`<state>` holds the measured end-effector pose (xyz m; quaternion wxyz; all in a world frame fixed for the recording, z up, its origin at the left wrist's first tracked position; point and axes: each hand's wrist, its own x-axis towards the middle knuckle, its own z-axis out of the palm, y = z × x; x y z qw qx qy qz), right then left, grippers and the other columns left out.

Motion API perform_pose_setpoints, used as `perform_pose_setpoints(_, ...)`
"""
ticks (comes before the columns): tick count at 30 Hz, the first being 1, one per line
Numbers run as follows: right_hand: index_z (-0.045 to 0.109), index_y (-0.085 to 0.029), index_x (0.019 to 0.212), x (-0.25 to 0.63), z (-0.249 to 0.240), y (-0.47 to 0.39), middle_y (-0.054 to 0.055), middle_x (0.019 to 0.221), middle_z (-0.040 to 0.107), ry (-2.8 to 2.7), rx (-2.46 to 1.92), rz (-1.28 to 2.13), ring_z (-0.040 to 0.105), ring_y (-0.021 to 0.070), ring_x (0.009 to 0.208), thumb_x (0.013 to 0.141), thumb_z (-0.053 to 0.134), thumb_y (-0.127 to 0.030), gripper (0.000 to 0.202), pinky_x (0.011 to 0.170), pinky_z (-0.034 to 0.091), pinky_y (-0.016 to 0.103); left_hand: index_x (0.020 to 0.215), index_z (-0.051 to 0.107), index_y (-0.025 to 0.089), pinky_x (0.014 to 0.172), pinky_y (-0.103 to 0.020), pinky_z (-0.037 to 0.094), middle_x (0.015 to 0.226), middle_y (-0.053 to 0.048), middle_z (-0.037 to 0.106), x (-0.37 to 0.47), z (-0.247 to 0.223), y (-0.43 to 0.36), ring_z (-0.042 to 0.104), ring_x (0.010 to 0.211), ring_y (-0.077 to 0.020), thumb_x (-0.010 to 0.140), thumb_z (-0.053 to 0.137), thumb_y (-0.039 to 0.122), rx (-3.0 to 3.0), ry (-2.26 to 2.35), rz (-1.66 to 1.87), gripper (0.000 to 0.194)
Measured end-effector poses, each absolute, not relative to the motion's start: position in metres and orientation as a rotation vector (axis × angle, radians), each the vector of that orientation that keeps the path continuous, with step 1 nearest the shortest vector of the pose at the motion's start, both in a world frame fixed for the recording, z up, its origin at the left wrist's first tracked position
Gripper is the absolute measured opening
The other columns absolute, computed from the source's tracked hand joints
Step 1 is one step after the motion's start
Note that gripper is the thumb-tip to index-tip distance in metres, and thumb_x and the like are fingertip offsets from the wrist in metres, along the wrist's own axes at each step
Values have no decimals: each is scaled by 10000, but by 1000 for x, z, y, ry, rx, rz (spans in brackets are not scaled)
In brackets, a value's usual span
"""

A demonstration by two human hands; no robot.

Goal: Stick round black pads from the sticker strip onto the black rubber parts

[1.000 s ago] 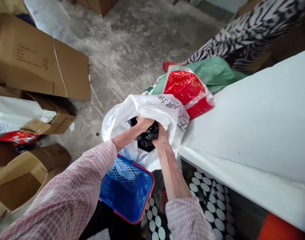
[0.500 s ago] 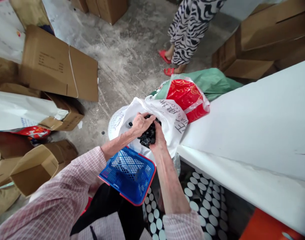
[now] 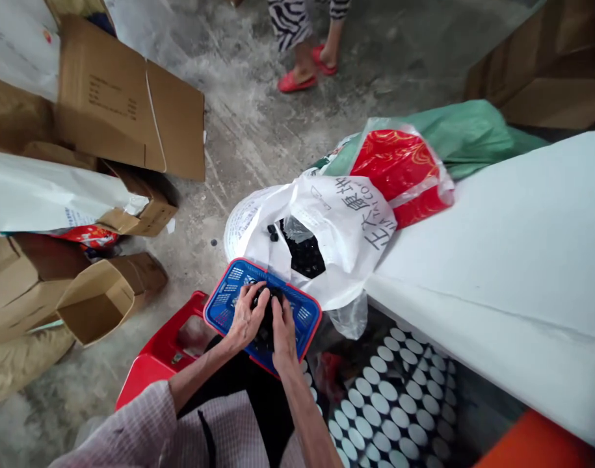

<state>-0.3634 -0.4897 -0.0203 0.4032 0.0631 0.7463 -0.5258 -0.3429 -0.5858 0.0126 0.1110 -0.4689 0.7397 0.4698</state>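
Note:
Over the blue plastic basket (image 3: 310, 315) with a red rim, my left hand (image 3: 248, 318) and my right hand (image 3: 284, 331) are cupped around a clump of small black pieces (image 3: 264, 328). The fingers are curled and both hands reach down inside the rim. The kind of the black pieces is too small to make out. Just beyond the basket stands a white woven sack (image 3: 336, 214) with its mouth open, more black pieces (image 3: 304, 257) showing inside. A couple of loose pieces (image 3: 272, 233) lie on the sack's white fold.
Cardboard boxes (image 3: 131, 110) stand at the left. A white-covered table (image 3: 497, 240) fills the right, with white round-topped items (image 3: 375, 396) below it. A red stool (image 3: 155, 357) is by my left arm. A person in red slippers (image 3: 297, 79) stands ahead.
Both hands have moved from the sack's mouth back to the basket, bringing a clump of black pieces. The view has shifted, and the person ahead has changed position.

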Motion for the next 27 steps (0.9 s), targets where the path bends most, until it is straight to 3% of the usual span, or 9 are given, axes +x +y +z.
perform_pose_setpoints(4,458,-190,1361,-369,-36,-481,127,1500,389,1959,118,-1195,340,311,1399,887,362,-517,584,1142,296,515,1419,437,179,1166,-485,237,1516,-148,365,-330,-5,-584,248,1448,-278,945,397,341,-1253,2158,1277,503)
perform_pose_setpoints(6,436,-187,1374,-372,-30,-478,121,1518,355,2009,34,-1189,327,306,1405,871,383,-477,582,1153,280,504,1464,367,217,1132,-563,259,1574,-129,258,-328,0,-580,192,1461,-317,944,382,303,-1144,2167,1114,527)
perform_pose_setpoints(8,457,-216,1354,-375,-20,-477,110,1464,434,2047,-71,-1183,396,308,1362,862,389,-453,550,1124,328,510,1471,348,265,1055,-644,319,1597,-101,201,-329,10,-577,181,1450,-381,924,392,255,-1062,2154,889,549)
perform_pose_setpoints(9,504,-241,1307,-377,-15,-476,105,1388,517,2056,-126,-1178,469,312,1301,858,392,-447,506,1088,376,512,1456,375,269,1020,-659,348,1589,-103,224,-332,17,-576,213,1431,-408,906,408,229,-1031,2149,789,552)
perform_pose_setpoints(11,598,-282,1168,-388,-5,-475,91,1212,638,2072,-225,-1169,588,308,1152,857,402,-439,400,1008,458,494,1378,484,221,994,-612,399,1490,-143,405,-341,30,-578,366,1348,-403,881,410,176,-943,2170,655,505)
perform_pose_setpoints(14,619,-264,1119,-424,-1,-474,96,1138,657,2124,-295,-1183,632,276,1061,894,380,-427,366,964,495,450,1181,610,169,920,-406,493,1161,-142,627,-368,43,-591,589,1084,-270,895,340,143,-770,2300,709,394)
perform_pose_setpoints(17,599,-207,1146,-472,-21,-478,117,1090,655,2257,-380,-1101,650,248,979,916,300,-347,402,900,524,429,1102,615,189,869,-315,496,1066,-95,640,-409,36,-611,617,998,-218,897,363,156,-663,2434,773,326)
perform_pose_setpoints(21,644,-178,1038,-515,-70,-492,119,1006,683,2305,-435,-1014,637,260,978,834,361,-233,353,944,484,456,1143,569,143,853,-374,484,1098,-141,619,-460,-7,-639,623,983,-271,887,381,159,-820,2440,624,318)
perform_pose_setpoints(27,559,-119,1220,-528,-119,-489,183,1214,586,2355,-397,-866,532,307,1180,778,455,-196,461,1044,383,488,1309,436,162,936,-483,417,1348,-191,453,-485,-72,-658,566,1086,-337,854,500,222,-880,2471,561,463)
